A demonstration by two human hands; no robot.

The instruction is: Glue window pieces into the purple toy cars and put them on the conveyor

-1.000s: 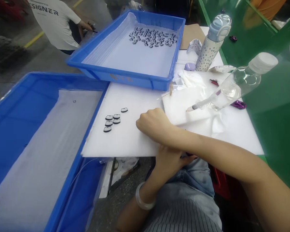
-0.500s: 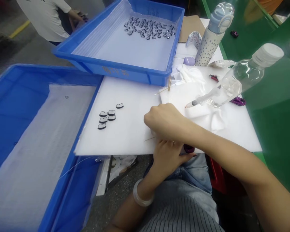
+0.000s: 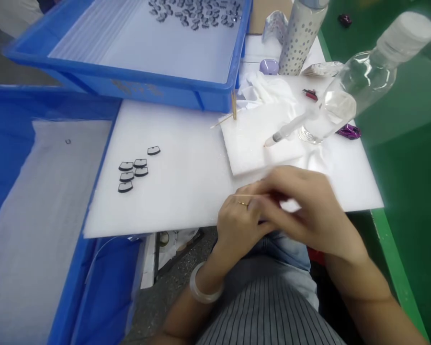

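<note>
My left hand (image 3: 237,220), wearing a ring and a pale bracelet, is closed at the table's front edge. It holds a small dark red object (image 3: 274,195), mostly hidden between the hands, that resembles a toy car. Close against it from the right is my right hand (image 3: 305,206), blurred by motion, with thumb and fingers pinched. A thin wooden stick (image 3: 246,195) sticks out leftward from that pinch, across the left hand's knuckles. Several clear windscreen-shaped pieces with black borders (image 3: 133,170) lie on the white board (image 3: 179,191) to the left.
A blue tray (image 3: 175,86) with many small dark parts stands at the back. Another blue bin (image 3: 57,108) is at left. On the right are a syringe (image 3: 285,132) on a white foam pad (image 3: 244,143), a clear bottle (image 3: 366,76), a dotted bottle (image 3: 301,38) and a purple toy car (image 3: 349,131).
My right hand has moved from over the left hand to its right side, and the wooden stick now shows in its fingers. The camera view has shifted, so the table's things appear further left and higher.
</note>
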